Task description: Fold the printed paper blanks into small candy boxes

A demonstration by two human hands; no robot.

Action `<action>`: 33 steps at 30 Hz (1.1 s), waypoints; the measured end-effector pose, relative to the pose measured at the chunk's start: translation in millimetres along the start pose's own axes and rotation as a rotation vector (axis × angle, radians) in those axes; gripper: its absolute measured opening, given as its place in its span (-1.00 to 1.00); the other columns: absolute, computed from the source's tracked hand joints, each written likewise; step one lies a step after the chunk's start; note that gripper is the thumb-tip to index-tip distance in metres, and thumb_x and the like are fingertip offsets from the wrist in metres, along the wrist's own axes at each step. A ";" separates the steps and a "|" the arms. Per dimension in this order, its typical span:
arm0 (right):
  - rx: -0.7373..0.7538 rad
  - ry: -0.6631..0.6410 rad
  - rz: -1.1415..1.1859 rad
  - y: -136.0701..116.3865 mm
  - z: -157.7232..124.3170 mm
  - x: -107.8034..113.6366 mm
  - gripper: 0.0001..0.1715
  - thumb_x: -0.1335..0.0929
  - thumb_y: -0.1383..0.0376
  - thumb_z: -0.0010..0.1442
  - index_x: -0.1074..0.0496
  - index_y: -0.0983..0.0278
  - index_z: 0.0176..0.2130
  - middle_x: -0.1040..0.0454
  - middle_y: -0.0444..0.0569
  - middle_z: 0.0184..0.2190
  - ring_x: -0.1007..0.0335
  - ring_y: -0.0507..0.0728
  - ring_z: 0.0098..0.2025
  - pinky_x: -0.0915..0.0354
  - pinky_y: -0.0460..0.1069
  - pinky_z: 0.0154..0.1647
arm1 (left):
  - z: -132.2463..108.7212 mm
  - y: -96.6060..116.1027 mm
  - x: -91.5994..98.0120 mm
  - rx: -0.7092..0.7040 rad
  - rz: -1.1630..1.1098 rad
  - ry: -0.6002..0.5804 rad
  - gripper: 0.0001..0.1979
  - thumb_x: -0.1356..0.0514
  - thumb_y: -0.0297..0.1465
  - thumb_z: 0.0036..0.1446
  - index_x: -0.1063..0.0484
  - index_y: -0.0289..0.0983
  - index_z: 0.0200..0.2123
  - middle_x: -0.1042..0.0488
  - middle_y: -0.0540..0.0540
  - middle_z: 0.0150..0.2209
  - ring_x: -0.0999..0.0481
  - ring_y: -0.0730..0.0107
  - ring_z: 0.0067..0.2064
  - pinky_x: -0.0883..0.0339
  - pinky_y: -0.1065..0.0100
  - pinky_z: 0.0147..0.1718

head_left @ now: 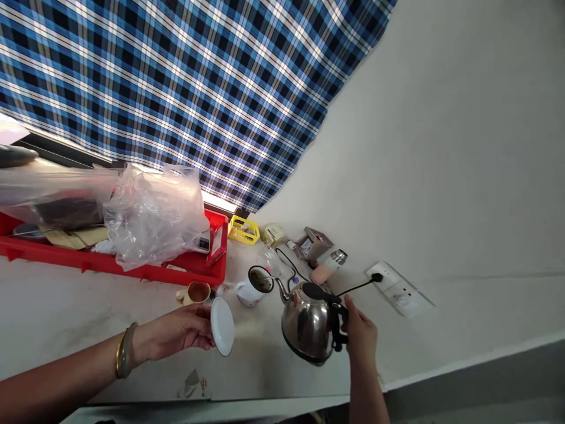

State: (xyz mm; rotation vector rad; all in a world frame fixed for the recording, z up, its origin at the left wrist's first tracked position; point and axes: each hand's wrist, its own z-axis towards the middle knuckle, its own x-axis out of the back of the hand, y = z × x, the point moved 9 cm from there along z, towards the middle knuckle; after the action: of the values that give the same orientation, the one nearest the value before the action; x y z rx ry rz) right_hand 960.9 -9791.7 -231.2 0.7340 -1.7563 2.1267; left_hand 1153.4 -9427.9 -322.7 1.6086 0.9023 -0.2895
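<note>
My right hand [362, 337] is wrapped round the black handle of a shiny metal kettle [305, 324], which is tilted with its spout toward a white mug [251, 292]. The spout tip reaches the mug's dark rim, and dark contents show inside the mug. Between the fingers of my left hand [183, 331] is a round white lid [222, 326], held on edge to the left of the kettle. Behind that hand stands a small cream cup [194, 292] with brown liquid in it.
A red tray [145, 272] with a clear plastic bag [152, 215] lies along the back left. Behind the mug are a yellow basket [244, 230], a grey box [313, 243] and a bottle [329, 267]. A black cord runs to a wall socket [399, 288]. Above hangs a checked curtain [189, 88].
</note>
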 end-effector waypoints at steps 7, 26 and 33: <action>-0.072 0.048 0.141 67.4 -56.9 -1.5 -0.35 -0.28 -0.22 0.04 -0.46 0.31 -0.44 -0.29 -0.12 -0.76 -0.27 0.15 -0.63 -0.17 0.01 -0.60 | 9.5 -12.6 -10.4 0.032 0.047 -0.038 -0.83 -0.32 -0.57 -0.07 -0.58 -0.35 -0.33 -0.56 -0.10 -0.39 -0.52 0.44 -0.37 -0.37 0.46 -0.35; -0.281 0.319 0.414 134.4 -51.7 -6.7 -0.46 -0.29 -0.15 0.02 -0.39 0.27 -0.37 -0.31 -0.14 -0.72 -0.31 0.15 -0.64 -0.21 0.00 -0.72 | 63.9 138.9 -1.7 -0.524 0.466 0.343 -0.60 -0.32 -0.23 0.04 -0.45 -0.30 -0.08 -0.51 -0.06 -0.28 -0.47 0.37 -0.30 -0.33 0.31 -0.24; -0.145 0.236 0.352 135.3 -35.1 -6.8 -0.47 -0.27 -0.16 0.04 -0.37 0.25 -0.46 -0.29 -0.13 -0.76 -0.29 0.16 -0.66 -0.21 0.02 -0.68 | 114.0 154.1 -32.5 -0.727 1.066 0.374 -0.62 -0.22 -0.34 0.09 -0.50 -0.24 0.00 -0.53 -0.14 -0.06 -0.48 0.15 -0.10 -0.27 0.24 -0.08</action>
State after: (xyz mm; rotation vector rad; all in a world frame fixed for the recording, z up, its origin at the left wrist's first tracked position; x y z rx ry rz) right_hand 889.0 -9786.3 -351.1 0.1336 -1.9933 2.1571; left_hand 1270.5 -9544.0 -219.8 1.2401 0.2394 0.9982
